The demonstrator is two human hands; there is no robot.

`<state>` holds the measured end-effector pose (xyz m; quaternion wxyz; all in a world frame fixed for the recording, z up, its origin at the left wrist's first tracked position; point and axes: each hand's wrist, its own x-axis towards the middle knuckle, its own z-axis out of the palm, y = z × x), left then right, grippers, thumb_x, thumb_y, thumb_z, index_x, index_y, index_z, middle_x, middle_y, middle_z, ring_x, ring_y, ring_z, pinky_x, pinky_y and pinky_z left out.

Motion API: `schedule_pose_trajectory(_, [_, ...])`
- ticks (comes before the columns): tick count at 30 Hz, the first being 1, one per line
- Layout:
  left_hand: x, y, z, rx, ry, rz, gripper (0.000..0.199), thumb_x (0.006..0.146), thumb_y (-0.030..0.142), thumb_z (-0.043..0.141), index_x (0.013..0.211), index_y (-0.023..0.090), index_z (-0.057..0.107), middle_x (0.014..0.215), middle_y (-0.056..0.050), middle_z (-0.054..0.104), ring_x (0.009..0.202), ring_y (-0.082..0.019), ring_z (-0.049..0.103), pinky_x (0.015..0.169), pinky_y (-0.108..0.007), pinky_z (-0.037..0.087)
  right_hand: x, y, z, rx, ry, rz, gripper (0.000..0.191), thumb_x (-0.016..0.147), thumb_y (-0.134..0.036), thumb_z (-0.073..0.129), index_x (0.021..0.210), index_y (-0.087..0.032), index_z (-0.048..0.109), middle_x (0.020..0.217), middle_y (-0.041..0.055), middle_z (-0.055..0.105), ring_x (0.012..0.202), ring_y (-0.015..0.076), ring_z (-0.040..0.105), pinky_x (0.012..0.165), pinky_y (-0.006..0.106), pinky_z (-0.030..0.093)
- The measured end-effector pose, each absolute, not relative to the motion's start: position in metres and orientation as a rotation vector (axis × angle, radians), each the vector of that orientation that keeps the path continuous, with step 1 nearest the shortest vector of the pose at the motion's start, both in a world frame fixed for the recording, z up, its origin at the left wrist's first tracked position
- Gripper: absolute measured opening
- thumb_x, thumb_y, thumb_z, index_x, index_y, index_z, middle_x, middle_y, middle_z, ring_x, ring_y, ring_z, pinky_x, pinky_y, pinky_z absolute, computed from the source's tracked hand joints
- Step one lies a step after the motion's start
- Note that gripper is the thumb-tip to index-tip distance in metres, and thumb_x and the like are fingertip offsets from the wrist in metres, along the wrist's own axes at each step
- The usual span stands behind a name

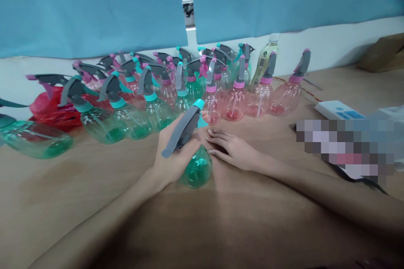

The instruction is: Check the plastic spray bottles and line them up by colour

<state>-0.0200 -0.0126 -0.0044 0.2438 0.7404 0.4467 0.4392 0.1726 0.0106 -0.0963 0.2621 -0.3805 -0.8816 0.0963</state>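
Observation:
A green spray bottle [197,169] with a grey and turquoise trigger head stands tilted on the table in front of me. My left hand [172,155] is wrapped round its neck, just under the trigger head. Close to the bottle's right side, my right hand [235,149] lies palm down on the tabletop with its fingers stretched out. Its fingertips come near the bottle; whether they touch it I cannot tell. Just beyond my hands are a clear pink spray bottle [234,105] and a green spray bottle [158,111], part of a row.
Several more pink and green spray bottles crowd toward the wall. A red plastic bag [52,107] lies at the left. A labelled drink bottle [263,61] stands behind the row. On the right are a white box [337,110] and a pixelated flat item [344,147].

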Motion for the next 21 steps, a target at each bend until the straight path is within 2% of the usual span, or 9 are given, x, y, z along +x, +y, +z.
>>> schedule_pose_trajectory(3, [-0.0193,-0.012,-0.0035,2.0,1.183,1.17,0.022,0.074,0.017,0.054,0.095,0.022,0.058,0.066,0.003,0.055,0.057,-0.014,0.051,0.06,-0.029,0.045,0.1724,0.0105,-0.0956,-1.025,-2.389,0.269,0.045,0.093,-0.042,0.043,0.129,-0.016,0.053,0.131,0.0126,0.056,0.129,0.0262,0.044,0.106,0.048,0.038])
schedule_pose_trajectory(8, [-0.0187,-0.0112,-0.0041,1.959,1.149,1.166,0.018,0.076,0.017,0.054,0.093,0.023,0.058,0.067,0.003,0.053,0.056,-0.013,0.049,0.064,-0.03,0.046,0.1724,0.0106,-0.0957,-1.035,-2.39,0.265,0.046,0.093,-0.042,0.043,0.128,-0.013,0.054,0.132,0.014,0.056,0.129,0.0269,0.043,0.106,0.047,0.037])
schedule_pose_trajectory(12, [-0.0181,-0.012,-0.0027,1.966,1.134,1.154,0.025,0.076,0.016,0.054,0.1,0.024,0.058,0.07,0.003,0.055,0.056,-0.013,0.049,0.064,-0.03,0.045,0.1727,0.0114,-0.097,-1.025,-2.401,0.26,0.046,0.094,-0.042,0.042,0.129,-0.015,0.053,0.132,0.0128,0.056,0.129,0.0266,0.043,0.107,0.048,0.036])
schedule_pose_trajectory(21, [-0.0179,-0.0123,-0.0018,1.981,1.167,1.154,0.016,0.076,0.017,0.054,0.091,0.022,0.055,0.071,0.001,0.057,0.068,-0.016,0.058,0.065,-0.03,0.046,0.172,0.011,-0.0954,-1.03,-2.4,0.248,0.048,0.094,-0.042,0.042,0.127,-0.011,0.054,0.132,0.0147,0.056,0.129,0.0265,0.044,0.107,0.045,0.036])
